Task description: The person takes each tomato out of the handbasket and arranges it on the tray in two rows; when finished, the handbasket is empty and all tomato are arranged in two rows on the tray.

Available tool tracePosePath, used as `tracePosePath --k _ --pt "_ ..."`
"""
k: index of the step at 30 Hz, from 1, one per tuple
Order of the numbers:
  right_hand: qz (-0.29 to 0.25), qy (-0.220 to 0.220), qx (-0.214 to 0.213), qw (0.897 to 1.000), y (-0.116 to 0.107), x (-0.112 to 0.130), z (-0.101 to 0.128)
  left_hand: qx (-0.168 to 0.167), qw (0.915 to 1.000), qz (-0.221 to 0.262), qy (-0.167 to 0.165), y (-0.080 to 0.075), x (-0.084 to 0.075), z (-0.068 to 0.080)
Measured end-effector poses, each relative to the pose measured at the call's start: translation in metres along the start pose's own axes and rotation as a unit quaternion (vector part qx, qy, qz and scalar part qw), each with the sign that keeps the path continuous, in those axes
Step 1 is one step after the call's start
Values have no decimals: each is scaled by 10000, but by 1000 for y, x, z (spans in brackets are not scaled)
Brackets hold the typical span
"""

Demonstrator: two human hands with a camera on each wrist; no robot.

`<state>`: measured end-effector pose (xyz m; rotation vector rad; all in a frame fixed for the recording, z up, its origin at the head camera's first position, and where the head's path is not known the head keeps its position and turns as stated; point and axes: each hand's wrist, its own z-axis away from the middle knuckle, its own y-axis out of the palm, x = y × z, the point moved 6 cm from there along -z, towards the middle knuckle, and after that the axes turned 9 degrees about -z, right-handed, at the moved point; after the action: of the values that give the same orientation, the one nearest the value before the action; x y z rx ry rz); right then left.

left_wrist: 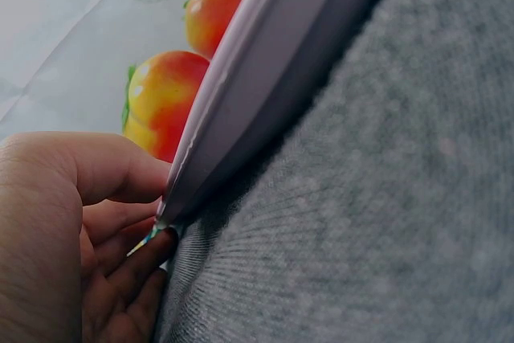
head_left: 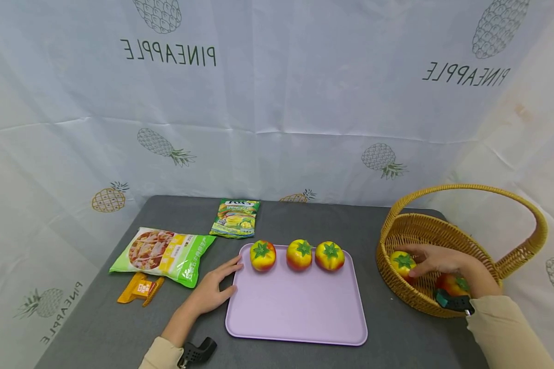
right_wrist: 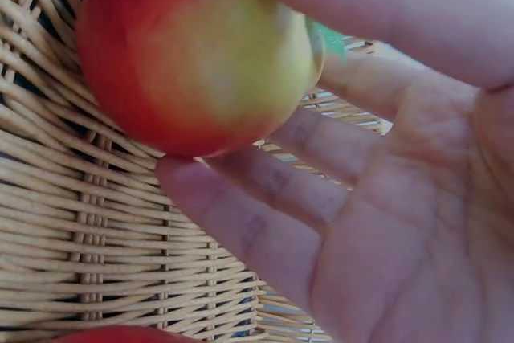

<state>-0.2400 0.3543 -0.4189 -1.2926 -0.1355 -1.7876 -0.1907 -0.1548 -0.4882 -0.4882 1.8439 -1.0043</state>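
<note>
On the grey table (head_left: 97,328), three red-and-yellow toy tomatoes were lined up along the far edge of a lilac tray (head_left: 300,312): the left tomato (head_left: 262,255), the middle tomato (head_left: 299,254) and the right tomato (head_left: 330,255). Two more were seen in the wicker basket (head_left: 443,230) at the right: the grasped tomato (head_left: 402,263) and a second basket tomato (head_left: 452,284) nearer the camera, partly hidden by the wrist. The right hand (head_left: 443,262) was reached into the basket, its fingers curled round the grasped tomato; the right wrist view showed what the head view could not, the fruit held between thumb and fingers against the woven wall. The left hand (head_left: 211,288) was laid relaxed and flat at the tray's left rim, clasping nothing; the left wrist view showed the fingers touching that rim, with the row of tomatoes behind it. Three packets were counted left of the tray: a large green snack bag (head_left: 163,254), a small green sachet (head_left: 236,218) farther back and an orange wrapper (head_left: 140,289) nearest.
</note>
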Motion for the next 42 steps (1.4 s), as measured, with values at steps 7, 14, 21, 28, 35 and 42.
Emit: tracePosePath --k 7,14,21,28,35,42 --pt "218 26 -395 9990 -5 2 6 87 9999 46 -65 0 0 0" --pt "493 -75 -780 9957 -11 11 14 87 9999 43 -76 0 0 0" --pt "918 -348 -1171 9883 -12 26 22 101 9998 99 -105 0 0 1" --pt "1008 -593 -1348 9839 -4 38 31 123 9998 99 -124 0 1 0" --pt "1010 -904 -1558 9784 5 46 40 127 9997 133 -131 0 1 0" --pt "750 -1283 -1573 9763 15 57 44 149 9996 154 -174 0 0 0"
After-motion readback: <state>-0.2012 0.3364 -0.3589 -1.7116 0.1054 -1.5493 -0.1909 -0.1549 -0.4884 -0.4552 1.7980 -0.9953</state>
